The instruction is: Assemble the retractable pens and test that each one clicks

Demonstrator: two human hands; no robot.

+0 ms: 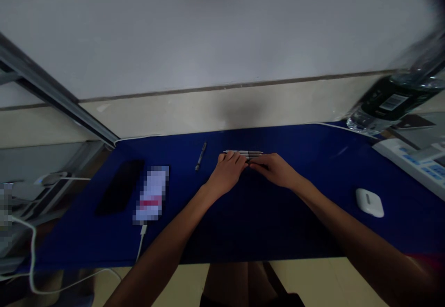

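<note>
My left hand (227, 173) and my right hand (274, 169) meet over the blue mat (250, 205), fingers curled and pressed together around a few thin grey pens (243, 153) lying side by side at the fingertips. The pens stick out just beyond my left fingers. A single dark pen (200, 156) lies apart on the mat, to the left of my left hand.
On the mat's left lie a black phone (120, 187) and a second phone (152, 195) with a white cable (142, 240). A white earbud case (369, 202) sits at the right. A plastic bottle (392, 101) and a calculator (415, 159) stand far right. A wall runs behind.
</note>
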